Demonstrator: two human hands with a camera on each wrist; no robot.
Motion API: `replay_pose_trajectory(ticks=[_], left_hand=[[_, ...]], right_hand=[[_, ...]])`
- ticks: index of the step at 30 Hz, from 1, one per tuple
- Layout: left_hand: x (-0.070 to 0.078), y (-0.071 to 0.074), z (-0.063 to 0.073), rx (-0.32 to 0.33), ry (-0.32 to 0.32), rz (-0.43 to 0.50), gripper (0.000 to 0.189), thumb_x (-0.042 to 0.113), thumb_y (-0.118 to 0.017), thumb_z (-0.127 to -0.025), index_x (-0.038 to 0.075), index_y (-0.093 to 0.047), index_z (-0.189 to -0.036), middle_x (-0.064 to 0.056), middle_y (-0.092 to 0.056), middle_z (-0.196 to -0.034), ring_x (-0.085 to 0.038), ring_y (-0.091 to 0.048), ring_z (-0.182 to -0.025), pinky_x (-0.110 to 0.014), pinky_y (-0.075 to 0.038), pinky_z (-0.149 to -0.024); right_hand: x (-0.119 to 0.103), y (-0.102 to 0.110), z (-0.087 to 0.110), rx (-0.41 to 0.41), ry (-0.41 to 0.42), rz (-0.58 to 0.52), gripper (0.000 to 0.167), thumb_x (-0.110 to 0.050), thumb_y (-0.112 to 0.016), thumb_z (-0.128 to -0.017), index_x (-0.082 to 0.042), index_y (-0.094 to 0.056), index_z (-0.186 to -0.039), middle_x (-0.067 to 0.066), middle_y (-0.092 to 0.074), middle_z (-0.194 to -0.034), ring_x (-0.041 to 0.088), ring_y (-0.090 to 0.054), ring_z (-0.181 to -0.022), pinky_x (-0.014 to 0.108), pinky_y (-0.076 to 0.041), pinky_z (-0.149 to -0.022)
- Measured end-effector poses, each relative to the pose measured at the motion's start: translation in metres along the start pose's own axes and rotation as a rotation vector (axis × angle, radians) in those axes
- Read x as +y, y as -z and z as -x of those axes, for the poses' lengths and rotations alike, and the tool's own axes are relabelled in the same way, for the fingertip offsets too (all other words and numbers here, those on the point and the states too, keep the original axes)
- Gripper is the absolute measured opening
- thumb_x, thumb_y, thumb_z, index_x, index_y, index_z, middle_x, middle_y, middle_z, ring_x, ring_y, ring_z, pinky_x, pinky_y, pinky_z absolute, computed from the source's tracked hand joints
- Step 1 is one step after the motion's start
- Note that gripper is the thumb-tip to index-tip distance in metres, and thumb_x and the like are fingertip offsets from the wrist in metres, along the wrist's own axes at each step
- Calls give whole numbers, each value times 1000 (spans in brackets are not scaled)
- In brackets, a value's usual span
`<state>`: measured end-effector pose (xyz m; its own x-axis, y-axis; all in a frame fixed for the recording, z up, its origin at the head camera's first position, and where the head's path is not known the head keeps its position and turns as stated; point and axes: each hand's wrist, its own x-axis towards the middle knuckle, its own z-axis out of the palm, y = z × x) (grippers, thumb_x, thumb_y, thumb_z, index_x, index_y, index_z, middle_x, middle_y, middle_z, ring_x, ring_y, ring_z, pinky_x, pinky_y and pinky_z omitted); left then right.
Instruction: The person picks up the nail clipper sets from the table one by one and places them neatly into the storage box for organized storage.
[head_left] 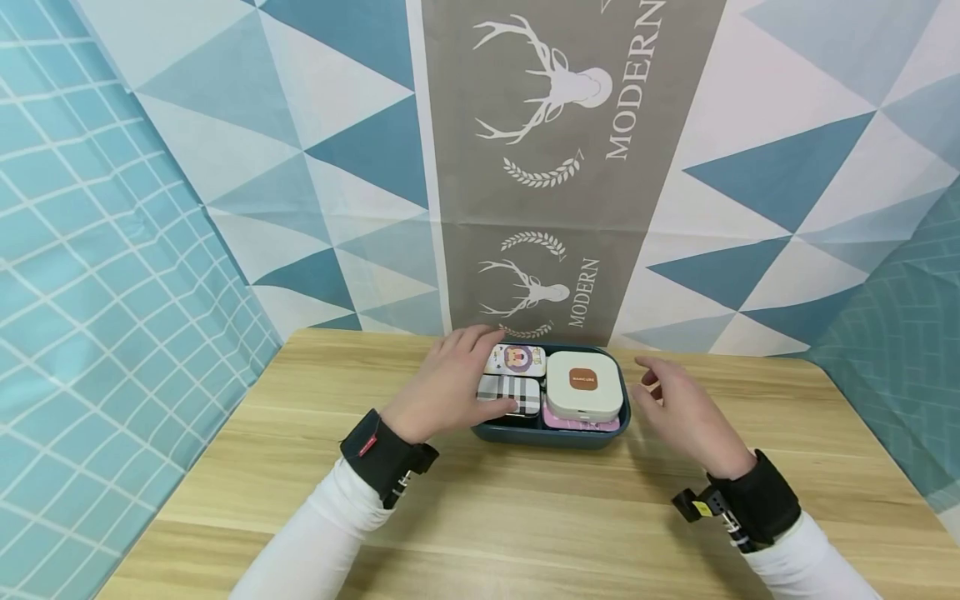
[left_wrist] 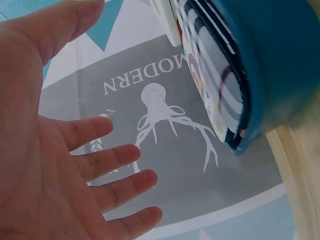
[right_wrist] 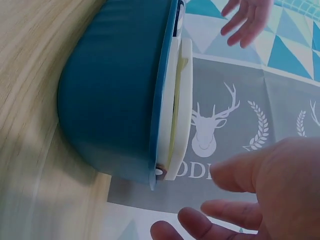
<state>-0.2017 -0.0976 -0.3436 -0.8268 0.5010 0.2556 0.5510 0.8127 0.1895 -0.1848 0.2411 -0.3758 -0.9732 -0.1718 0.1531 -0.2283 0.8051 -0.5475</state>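
Observation:
A dark blue rounded box (head_left: 570, 438) stands on the table near the wall. On its right side lies a cream square case (head_left: 607, 387) with a brown label, over a pink item (head_left: 577, 423). To the left sit a plaid case (head_left: 527, 398) and a case with a lion picture (head_left: 517, 359). My left hand (head_left: 450, 379) hovers at the box's left side, partly covering it in the head view, fingers spread and holding nothing. My right hand (head_left: 690, 417) is just right of the box, fingers loosely bent, apart from it. In the right wrist view the cream case (right_wrist: 183, 110) rises above the rim.
The wooden table (head_left: 510, 508) extends in front and to both sides. Behind the box hangs a cloth (head_left: 540, 192) with deer heads and triangles. Blue tile-patterned cloth (head_left: 90, 250) hangs along the left side, and a similar one (head_left: 900, 358) on the right.

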Motion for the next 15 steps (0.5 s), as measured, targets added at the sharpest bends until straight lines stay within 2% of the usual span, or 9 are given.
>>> replay_pose_trajectory(ticks=[5,10,15], left_hand=[[-4,0,8,33,14,-17,94,60,-81,-88,9,-46,-159,-13,-47,-157,-37,-43,-145,-58,-35,-118],[-6,0,16,62,19,-16,94,61,-81,-87,9,-47,-158,-14,-48,-156,-38,-45,-143,-59,-37,-116],[-10,-3,25,105,30,-27,95,61,-84,-84,8,-50,-155,-16,-51,-152,-41,-47,-140,-60,-37,-115]], right_hand=[[2,1,3,56,62,30,53,-19,-62,-108,10,-49,-150,28,-61,-123,45,-62,-112,59,-53,-90],[4,0,8,83,103,66,57,-25,-63,-109,9,-49,-152,30,-60,-128,46,-61,-116,62,-51,-93],[4,-1,13,89,122,88,64,-39,-59,-110,7,-48,-154,31,-57,-138,49,-57,-125,66,-48,-99]])
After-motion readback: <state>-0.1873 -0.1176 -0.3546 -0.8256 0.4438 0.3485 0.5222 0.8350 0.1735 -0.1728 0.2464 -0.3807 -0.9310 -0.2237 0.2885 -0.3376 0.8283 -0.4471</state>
